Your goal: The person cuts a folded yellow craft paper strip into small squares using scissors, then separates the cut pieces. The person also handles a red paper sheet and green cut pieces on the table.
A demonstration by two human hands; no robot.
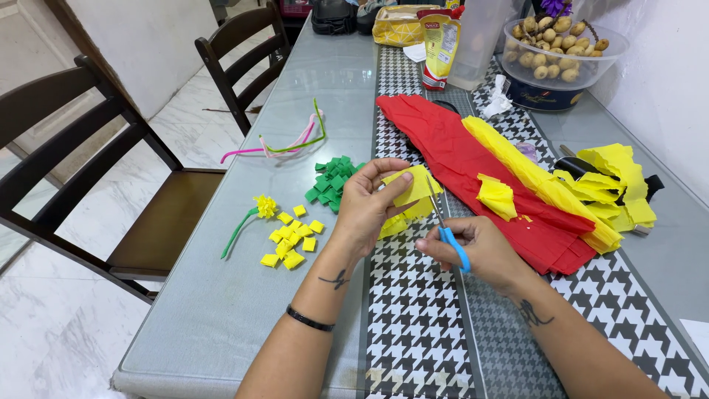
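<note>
The left hand (363,207) was closed around a folded piece of yellow crepe paper (410,193), thumb and fingers pinching it upright over the middle of the table (221,325), just above the black-and-white houndstooth runner (413,325). The right hand (476,247) gripped blue-handled scissors (445,225), fingers curled through the loops, the blades pointing up and touching the paper's right edge. Toward the table's left edge lay small yellow paper squares (292,240) beside a yellow paper flower on a green stem (251,218), with green squares (332,177) just behind them and bent pipe cleaners (284,144) farther back. Red crepe paper (473,162) and yellow crepe sheets (591,192) spread toward the right edge; a clear bowl of round fruit (565,48) stood at the far right corner.
</note>
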